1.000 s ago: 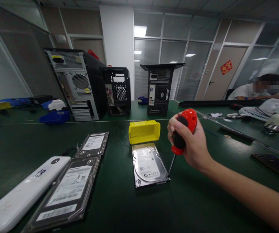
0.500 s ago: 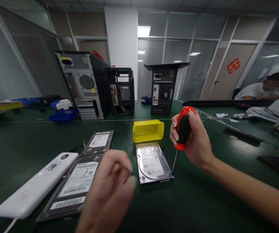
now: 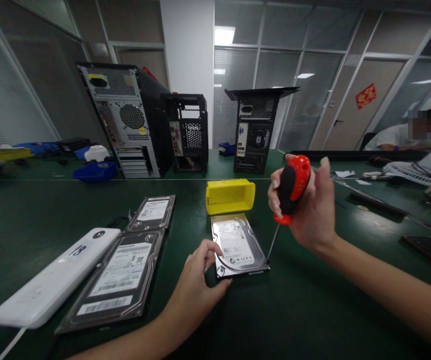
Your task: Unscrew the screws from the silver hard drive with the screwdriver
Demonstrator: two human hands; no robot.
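A silver hard drive (image 3: 236,245) with a white label lies flat on the green table. My left hand (image 3: 198,277) is at its near left corner, fingertips on the left edge and thumb by the front edge, so the corner sits between them. In my right hand (image 3: 316,215) is a red and black screwdriver (image 3: 292,187), held tilted with the fingers around its handle and the thumb raised off it. The tip of its shaft meets the near right corner of the drive. Behind the drive a yellow bin (image 3: 230,196) lies on its side.
Two more hard drives, a near one (image 3: 121,272) and a far one (image 3: 153,212), lie left, beside a white device (image 3: 56,275) marked 18. Computer cases (image 3: 253,135) stand at the back, near a blue tray (image 3: 94,171). A person (image 3: 399,137) sits far right.
My left hand has moved from in front of the drives to the silver drive's near left corner. My right thumb has lifted from the screwdriver handle, which has turned.
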